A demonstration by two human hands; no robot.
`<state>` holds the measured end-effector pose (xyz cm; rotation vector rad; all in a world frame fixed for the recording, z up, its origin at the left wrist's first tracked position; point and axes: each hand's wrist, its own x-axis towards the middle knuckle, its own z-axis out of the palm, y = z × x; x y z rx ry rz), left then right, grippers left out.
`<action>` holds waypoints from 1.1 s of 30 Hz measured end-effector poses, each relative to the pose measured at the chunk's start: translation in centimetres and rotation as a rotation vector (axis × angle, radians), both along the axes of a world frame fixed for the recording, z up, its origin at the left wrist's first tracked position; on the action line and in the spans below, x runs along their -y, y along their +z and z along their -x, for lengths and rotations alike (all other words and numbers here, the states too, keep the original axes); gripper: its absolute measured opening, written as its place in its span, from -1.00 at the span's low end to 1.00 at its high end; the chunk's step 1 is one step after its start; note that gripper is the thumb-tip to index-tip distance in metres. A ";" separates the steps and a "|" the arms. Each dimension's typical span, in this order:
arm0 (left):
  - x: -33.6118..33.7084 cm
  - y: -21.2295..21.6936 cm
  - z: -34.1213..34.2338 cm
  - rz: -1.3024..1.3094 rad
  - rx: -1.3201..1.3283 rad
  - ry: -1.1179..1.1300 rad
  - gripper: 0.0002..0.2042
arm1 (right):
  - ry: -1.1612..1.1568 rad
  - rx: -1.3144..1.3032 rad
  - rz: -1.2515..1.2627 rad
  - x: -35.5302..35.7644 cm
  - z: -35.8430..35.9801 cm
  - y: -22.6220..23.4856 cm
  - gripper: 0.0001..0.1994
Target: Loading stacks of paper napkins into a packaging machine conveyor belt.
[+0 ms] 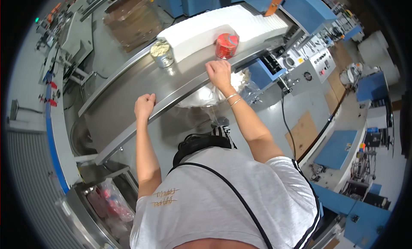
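My left hand (145, 106) is closed, its wrist over the near metal rail (177, 94) of a long steel trough (118, 99). The undersides of its fingers are hidden, so what they hold, if anything, cannot be made out. Farther right, my right hand (219, 74) is curled over the same rail. Just beyond it stands a clear round tub (226, 46) with red contents. A second clear tub (162, 56), filled with pale yellow pieces, stands to the left in the trough, apart from both hands. Behind the tubs runs a long row of thin white sheets (193, 28) packed on edge.
A plastic-lined cardboard box (133, 21) stands beyond the trough. Clear plastic film (210, 99) hangs below the near rail. Blue machinery (307, 13) and a control panel (319, 66) are at the right. A metal bin (88, 210) with red bagged contents stands lower left.
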<state>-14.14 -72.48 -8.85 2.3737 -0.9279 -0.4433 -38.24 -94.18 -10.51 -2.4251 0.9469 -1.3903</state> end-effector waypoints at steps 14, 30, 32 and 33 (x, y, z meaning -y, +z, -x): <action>-0.3 0.9 0.8 0.038 0.080 0.011 -0.64 | -0.042 0.007 0.050 0.0 -0.4 -0.6 -0.91; 0.1 1.5 1.4 0.027 0.091 0.017 -0.66 | -0.078 0.028 0.045 0.0 -0.2 -1.3 -0.92; 0.0 1.1 1.1 0.029 0.093 0.024 -0.66 | -0.078 0.035 0.045 -0.1 -0.2 -1.2 -0.92; -0.2 1.1 1.0 0.028 0.094 0.016 -0.66 | -0.072 0.041 0.045 -0.1 -0.2 -1.2 -0.92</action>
